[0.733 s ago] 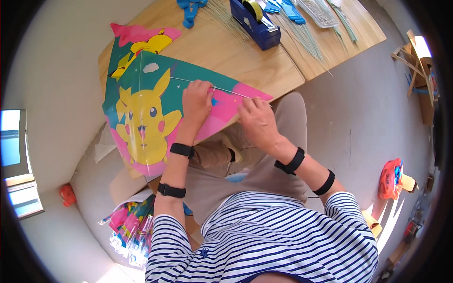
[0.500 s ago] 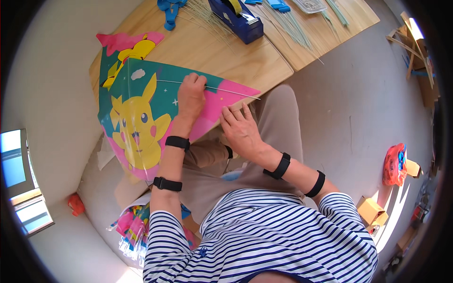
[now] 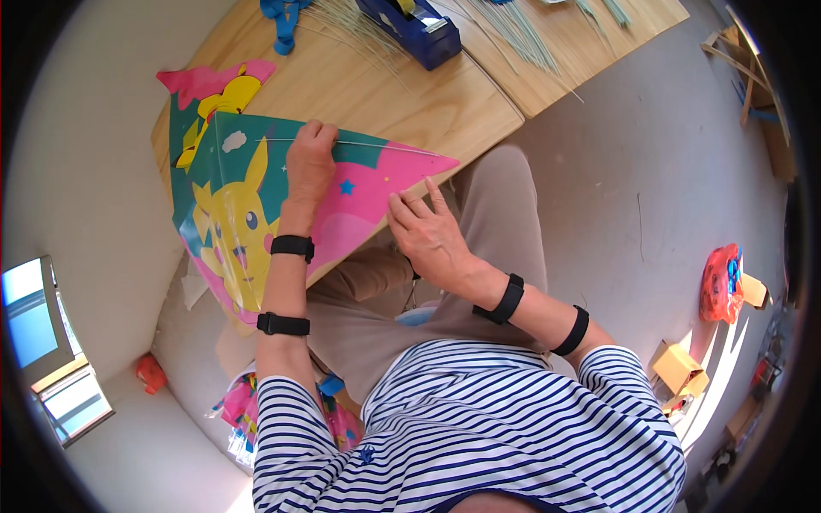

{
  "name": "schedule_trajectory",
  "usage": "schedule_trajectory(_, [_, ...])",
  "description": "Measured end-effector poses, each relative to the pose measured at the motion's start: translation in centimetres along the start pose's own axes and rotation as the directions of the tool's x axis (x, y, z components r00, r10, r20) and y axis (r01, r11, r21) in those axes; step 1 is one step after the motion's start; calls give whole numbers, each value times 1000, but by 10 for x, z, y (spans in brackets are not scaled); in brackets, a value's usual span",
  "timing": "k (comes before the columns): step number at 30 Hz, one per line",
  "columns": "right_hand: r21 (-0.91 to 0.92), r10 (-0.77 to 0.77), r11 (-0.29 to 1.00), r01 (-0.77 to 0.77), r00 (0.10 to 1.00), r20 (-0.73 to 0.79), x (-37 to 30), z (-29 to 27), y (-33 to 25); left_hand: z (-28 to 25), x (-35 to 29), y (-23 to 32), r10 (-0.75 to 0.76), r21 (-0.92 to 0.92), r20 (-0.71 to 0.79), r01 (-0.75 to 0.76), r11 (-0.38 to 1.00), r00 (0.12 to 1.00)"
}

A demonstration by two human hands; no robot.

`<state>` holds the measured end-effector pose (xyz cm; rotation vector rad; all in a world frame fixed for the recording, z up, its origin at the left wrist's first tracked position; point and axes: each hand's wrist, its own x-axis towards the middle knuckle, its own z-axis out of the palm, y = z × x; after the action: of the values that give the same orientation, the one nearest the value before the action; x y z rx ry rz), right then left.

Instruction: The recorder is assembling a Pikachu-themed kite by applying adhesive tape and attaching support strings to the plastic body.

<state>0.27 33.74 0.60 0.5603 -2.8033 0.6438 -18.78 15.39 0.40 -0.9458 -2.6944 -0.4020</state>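
A kite sheet (image 3: 351, 203) in pink, green and yellow, printed with a cartoon figure, lies on the wooden table. Along its upper edge runs a thin pale rod (image 3: 380, 146), whose right end lies near the kite's pink tip. My left hand (image 3: 311, 167) is closed on the rod, fingers pinched together near the sheet's upper edge; the exact grip is partly hidden. At the kite's lower right edge, my right hand (image 3: 432, 239) rests with fingers spread and fingertips on the pink border, holding nothing.
On the table (image 3: 462, 107) are a dark blue tape dispenser (image 3: 432, 41), blue straps (image 3: 283, 26) and loose thin rods (image 3: 523, 38). Colourful sheets (image 3: 239, 402) are heaped below, left of my legs. A red plastic bag (image 3: 720, 286) and a cardboard box (image 3: 678, 369) sit on the floor at right.
The rod's right end stuck out past the kite's tip and now lies within it. My left hand and the rod have shifted left and slightly up; my right hand has moved slightly left.
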Motion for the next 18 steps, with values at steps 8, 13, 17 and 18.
schedule_trajectory(8, [402,341,880,-253,926,-164,8,-19,31,-2,-2,-1,-32,-15,36,32,999,999])
schedule_trajectory(13, [477,518,773,-417,850,-95,9,-15,57,-2,0,-2,-13,-26,26,13,1000,1000])
schedule_trajectory(17, [486,525,772,-411,843,-121,9,-12,59,-4,0,-2,15,-29,15,-15,999,1000])
schedule_trajectory(18, [492,527,768,-411,841,-120,9,-12,60,-4,-1,-3,17,-30,18,-16,999,1000])
